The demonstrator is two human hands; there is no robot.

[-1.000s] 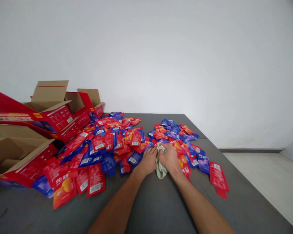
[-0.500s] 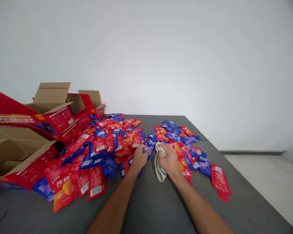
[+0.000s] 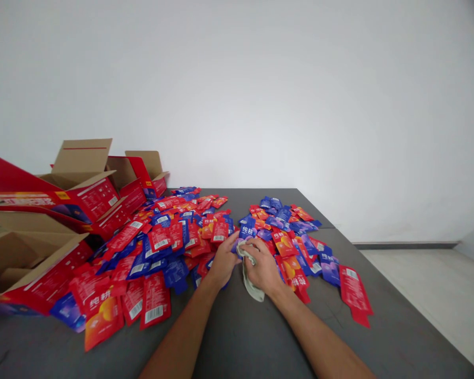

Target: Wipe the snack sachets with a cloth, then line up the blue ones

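A blue-and-purple pouch point(image 3: 246, 232) is gripped by its near left edge in my left hand point(image 3: 224, 262), at the middle of the table. My right hand point(image 3: 262, 266) is closed on a pale folded cloth point(image 3: 253, 288) and presses it against the lower part of that pouch. The cloth's loose end hangs down toward the tabletop. To the left spreads a large heap of red and blue pouches point(image 3: 159, 237). On the right lies a smaller group of similar pouches point(image 3: 284, 239), partly hidden behind my right hand.
Open red cardboard boxes point(image 3: 97, 199) stand along the left side, with a nearer open box point(image 3: 43, 273) beside the heap. One red pouch point(image 3: 354, 289) lies apart near the right edge of the dark table point(image 3: 253, 342). A white wall point(image 3: 237, 95) rises behind.
My right hand has moved left with the cloth, from beside the blue-and-purple pouch onto its lower part. The pouch has turned more toward me in my left hand.
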